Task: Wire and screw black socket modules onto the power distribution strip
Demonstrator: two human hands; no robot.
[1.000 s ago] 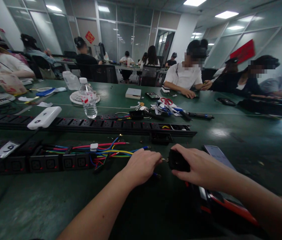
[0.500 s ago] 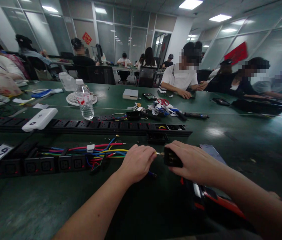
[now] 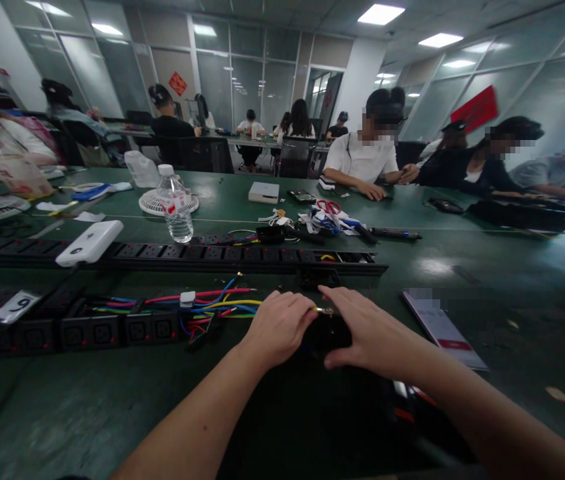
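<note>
- Green table fills the lower frame; we see both hands at its middle.
- Far socket strip, across mid-left: its right end is open, a short yellow lead inside.
- Near socket strip, lower left: loose wires spill rightward from its end.
- Right hand, right of centre: fingers and thumb apart, curved about a black part; we cannot tell if they press on it.
- Left hand, at centre: fingertips pinching a yellow wire.
- Water bottle, left of centre: upright, capped, clear liquid inside.
- Black part: between the hands, details lost in the dark.
- Yellow wire: long axis left to right; left hand nearer.
- Metal tip: points right, toward the right hand's gap; contact unclear to us.
</note>
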